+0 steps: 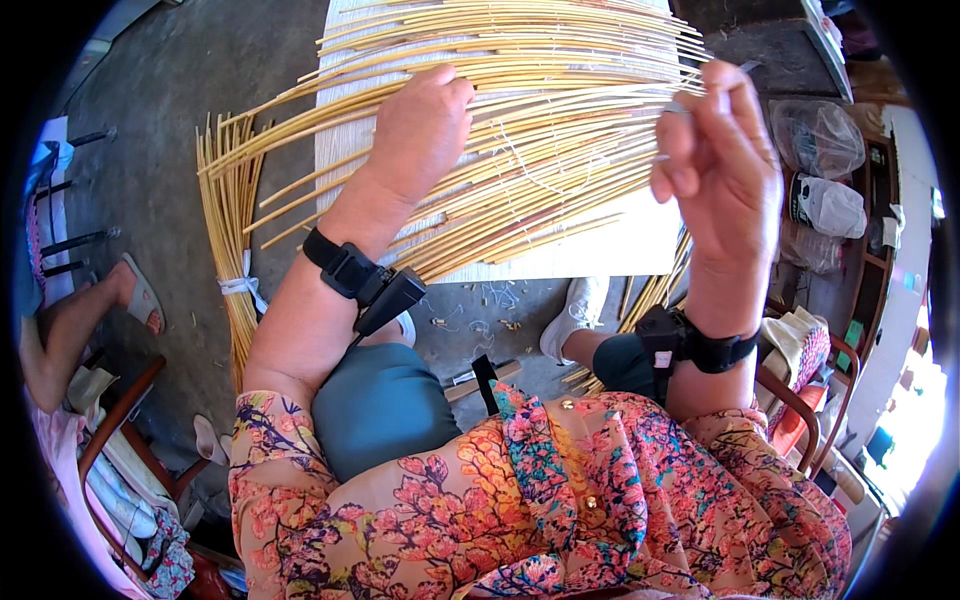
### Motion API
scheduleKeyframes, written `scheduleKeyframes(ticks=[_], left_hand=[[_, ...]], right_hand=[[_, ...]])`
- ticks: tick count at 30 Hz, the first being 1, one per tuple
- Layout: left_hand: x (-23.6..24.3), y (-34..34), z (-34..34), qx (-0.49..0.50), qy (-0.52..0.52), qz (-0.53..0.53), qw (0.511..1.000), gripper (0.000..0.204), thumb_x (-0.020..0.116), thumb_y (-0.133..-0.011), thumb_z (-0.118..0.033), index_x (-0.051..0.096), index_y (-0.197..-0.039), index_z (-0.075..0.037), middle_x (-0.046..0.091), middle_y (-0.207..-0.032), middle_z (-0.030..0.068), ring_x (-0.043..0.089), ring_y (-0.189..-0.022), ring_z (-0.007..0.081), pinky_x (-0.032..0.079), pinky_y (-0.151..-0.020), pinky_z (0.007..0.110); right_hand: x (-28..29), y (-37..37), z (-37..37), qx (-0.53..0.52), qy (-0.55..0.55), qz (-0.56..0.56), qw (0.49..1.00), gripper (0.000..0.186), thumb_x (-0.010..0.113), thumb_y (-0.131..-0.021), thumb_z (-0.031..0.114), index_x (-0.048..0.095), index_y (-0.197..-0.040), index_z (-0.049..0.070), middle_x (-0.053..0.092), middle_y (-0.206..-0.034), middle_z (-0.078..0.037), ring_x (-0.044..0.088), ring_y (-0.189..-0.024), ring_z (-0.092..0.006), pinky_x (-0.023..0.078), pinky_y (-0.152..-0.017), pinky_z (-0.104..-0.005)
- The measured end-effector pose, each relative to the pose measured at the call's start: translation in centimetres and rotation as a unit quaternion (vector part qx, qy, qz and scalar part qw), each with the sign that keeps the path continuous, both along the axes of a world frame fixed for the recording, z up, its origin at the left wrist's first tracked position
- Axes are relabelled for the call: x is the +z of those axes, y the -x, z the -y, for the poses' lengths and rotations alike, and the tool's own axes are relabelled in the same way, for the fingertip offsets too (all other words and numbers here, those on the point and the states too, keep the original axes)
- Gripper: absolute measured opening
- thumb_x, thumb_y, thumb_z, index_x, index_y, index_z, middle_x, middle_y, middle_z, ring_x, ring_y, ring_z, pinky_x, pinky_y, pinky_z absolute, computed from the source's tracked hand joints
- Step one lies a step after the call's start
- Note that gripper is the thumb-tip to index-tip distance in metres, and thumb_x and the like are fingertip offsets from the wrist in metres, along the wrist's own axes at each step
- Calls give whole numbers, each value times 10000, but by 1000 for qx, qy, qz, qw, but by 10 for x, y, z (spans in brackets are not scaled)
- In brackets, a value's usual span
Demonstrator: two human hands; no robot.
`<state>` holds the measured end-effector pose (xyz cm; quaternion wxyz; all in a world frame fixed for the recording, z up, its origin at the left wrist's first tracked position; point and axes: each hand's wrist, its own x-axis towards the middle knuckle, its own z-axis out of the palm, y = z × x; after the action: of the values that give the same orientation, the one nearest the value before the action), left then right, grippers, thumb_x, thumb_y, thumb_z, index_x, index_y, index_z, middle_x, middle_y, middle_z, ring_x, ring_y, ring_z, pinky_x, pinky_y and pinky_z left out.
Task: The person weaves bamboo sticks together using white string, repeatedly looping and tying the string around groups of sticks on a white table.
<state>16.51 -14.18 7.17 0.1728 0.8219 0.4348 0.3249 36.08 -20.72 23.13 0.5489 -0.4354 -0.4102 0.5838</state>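
Note:
A mat of straw-coloured stalks (560, 150) lies across a white board, its rows bound by lines of white stitching. My left hand (425, 125) is closed on stalks at the mat's left part, its fingertips partly hidden. Raised above the mat's right end is my right hand (725, 160), fingers curled and pinched together. A small grey glint shows by its fingers, too small to name. Loose white thread (545, 187) loops over the stalks towards the right hand; where it ends I cannot see. Each wrist wears a black strapped device.
The white board (640, 240) reaches above my knees. A bundle of stalks (238, 300), tied with a white strip, stands at left. More stalks (655, 290) lie under the board's right side. Chairs flank me, another person's leg (85, 310) shows at left, and shelves (875, 240) stand right.

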Motion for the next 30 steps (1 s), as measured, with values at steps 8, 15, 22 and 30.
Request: scheduleKeyframes(ticks=[8,15,22,30], left_hand=[[5,-6,-8,7,-24,-113,993,47,609,-721,-52,584,-746,-22,576,-793,110,590,-801,282,489,-682,380],[9,-7,-7,-11,-70,-135,988,36,587,-705,-22,584,-740,-22,596,-799,104,586,-773,283,477,-675,397],[31,-9,-1,-28,-68,-147,986,107,585,-722,-30,577,-825,-59,639,-772,95,561,-784,275,444,-696,382],[32,0,-3,-39,28,-41,998,120,583,-808,-70,572,-919,-27,638,-889,116,547,-890,310,458,-787,393]], right_hand=[[-63,10,-8,13,163,161,973,125,553,-922,166,547,-968,50,570,-649,-31,500,-459,-67,436,-425,-196],[-92,25,-8,40,222,187,956,106,545,-896,136,564,-911,34,565,-636,-17,489,-472,-55,437,-421,-202],[-103,32,-16,5,205,204,957,94,533,-889,115,547,-888,22,569,-637,-28,478,-469,-70,420,-416,-206],[-111,32,-14,2,203,266,942,141,559,-885,141,569,-931,8,588,-601,-49,522,-416,-101,431,-394,-245]])
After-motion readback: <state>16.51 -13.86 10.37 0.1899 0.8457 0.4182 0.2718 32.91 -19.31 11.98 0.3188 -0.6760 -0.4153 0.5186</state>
